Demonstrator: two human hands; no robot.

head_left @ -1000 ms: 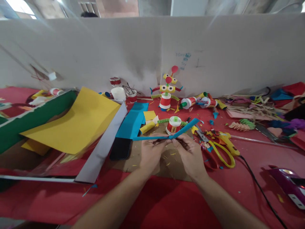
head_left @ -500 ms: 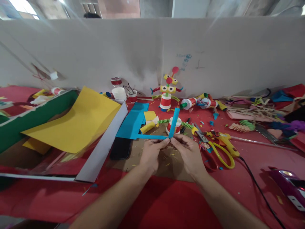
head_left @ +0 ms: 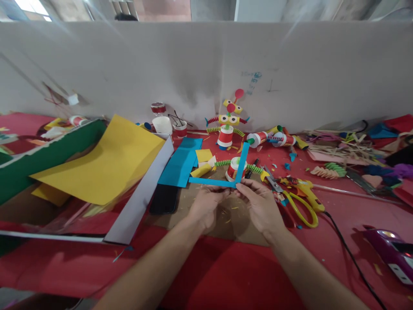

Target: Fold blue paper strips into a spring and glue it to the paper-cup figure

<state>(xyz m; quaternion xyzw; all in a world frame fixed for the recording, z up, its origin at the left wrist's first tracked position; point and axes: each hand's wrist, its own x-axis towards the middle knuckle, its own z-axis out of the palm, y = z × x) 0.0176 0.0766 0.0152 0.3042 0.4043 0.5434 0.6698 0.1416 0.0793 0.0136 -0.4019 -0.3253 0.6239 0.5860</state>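
Two blue paper strips [head_left: 242, 163] meet at a corner in an L, one pointing away and the other lying out to the left. My left hand [head_left: 208, 206] pinches near that corner from the left. Fingers of my right hand [head_left: 258, 204] are closed on the corner itself. Just behind the strips stands a red-and-white paper cup figure [head_left: 232, 170] with green folded paper arms, partly covered by the upright strip. Blue paper sheets [head_left: 179, 165] lie to the left, overlapping a black phone [head_left: 163, 199]. Brown cardboard [head_left: 226, 219] is under my hands.
Yellow-handled scissors [head_left: 301, 209] and a yellow glue gun [head_left: 306, 191] with a black cord lie at right. A box [head_left: 138, 198] with yellow paper [head_left: 103, 163] fills the left. Finished cup figures [head_left: 225, 137] stand by the wall. A purple device [head_left: 392, 254] sits far right.
Both hands and the joined strips have shifted slightly to the right. The upright strip now leans a little more to the right.
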